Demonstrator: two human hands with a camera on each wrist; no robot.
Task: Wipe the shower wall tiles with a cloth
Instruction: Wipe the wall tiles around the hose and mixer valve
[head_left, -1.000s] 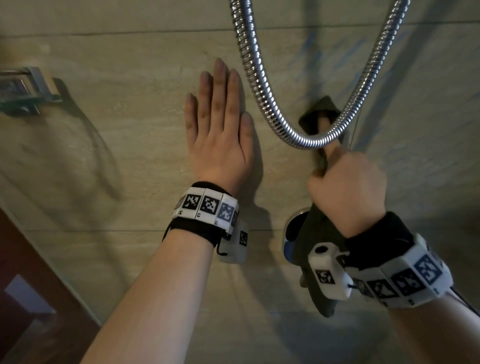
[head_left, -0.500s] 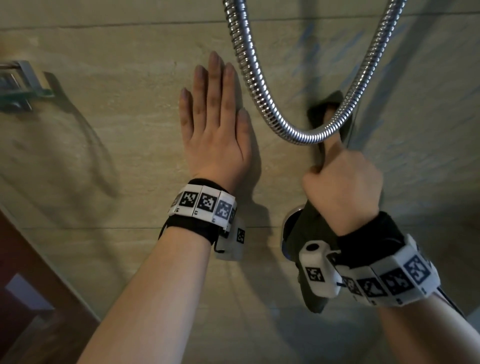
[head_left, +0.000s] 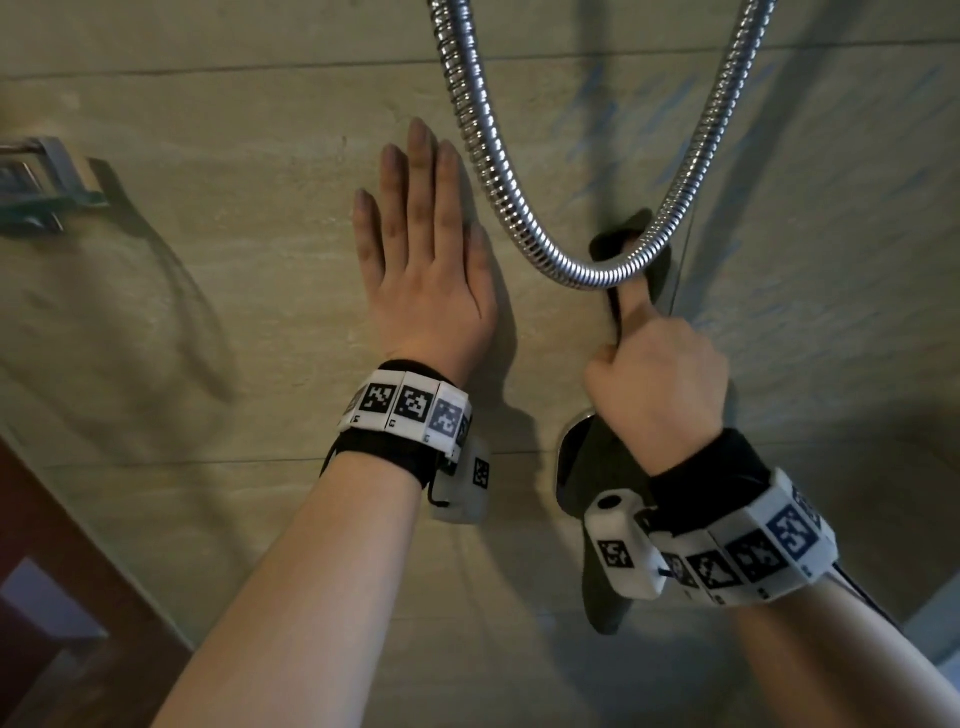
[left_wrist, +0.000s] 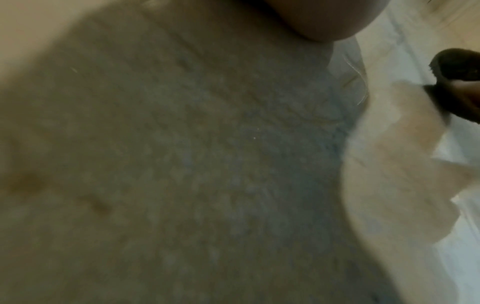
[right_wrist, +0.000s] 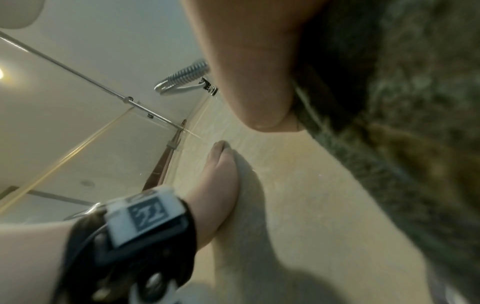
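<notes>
R hand (head_left: 657, 384) grips dark cloth (head_left: 597, 561) on shower wall tiles (head_left: 234, 291); L hand (head_left: 426, 270) flat on tile.

R fingers curled round the cloth, w/ index finger (head_left: 631, 296) stretched up along the wall — cloth's top end sits under & around that fingertip, pressed to the tile, just behind the low bend of the metal shower hose (head_left: 519, 208). Rest of cloth runs down through the fist & hangs below the R wrist, over a chrome fitting (head_left: 569, 441). L hand released — fingers straight, close together, palm on the tile left of the hose, near the cloth but apart. Glass shelf bracket (head_left: 47, 182) well off to the left.
</notes>
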